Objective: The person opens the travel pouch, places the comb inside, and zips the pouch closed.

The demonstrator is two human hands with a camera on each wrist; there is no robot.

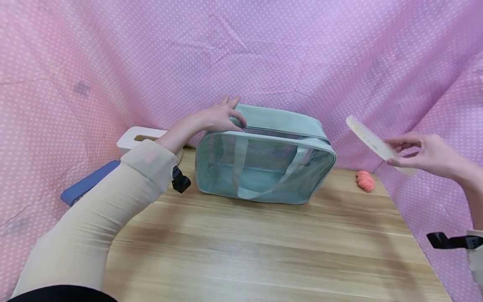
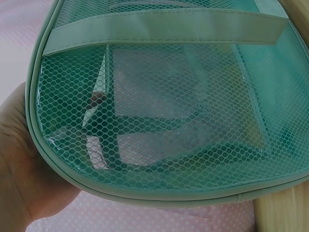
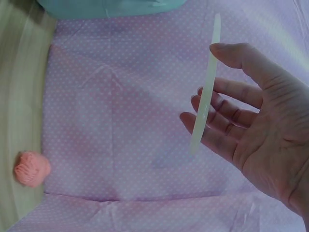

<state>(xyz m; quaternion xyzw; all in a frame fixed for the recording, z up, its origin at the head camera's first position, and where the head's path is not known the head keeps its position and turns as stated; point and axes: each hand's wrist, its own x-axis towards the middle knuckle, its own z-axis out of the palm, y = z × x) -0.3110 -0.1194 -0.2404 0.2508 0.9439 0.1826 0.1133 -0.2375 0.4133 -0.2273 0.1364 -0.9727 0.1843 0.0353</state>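
Observation:
A mint-green wash bag (image 1: 264, 167) with see-through mesh panels and a strap handle stands upright, its zipped top partly open. My left hand (image 1: 222, 117) grips the bag's top left corner, fingers spread over the opening. In the left wrist view the palm of that hand (image 2: 29, 169) lies against the bag's piped edge (image 2: 145, 195), and most of its fingers are hidden. Out to the right, my right hand (image 1: 430, 155) holds a cream-coloured comb (image 1: 367, 136) in the air. The right wrist view shows the comb (image 3: 206, 96) edge-on, pinched between thumb and fingers.
A coral-pink bundle (image 1: 365, 181) lies at the table's right edge. Behind my left forearm are a white box (image 1: 137, 136) with a slot in its top and a blue case (image 1: 90, 180). Pink dotted cloth (image 1: 264, 54) hangs around the wooden table (image 1: 256, 247).

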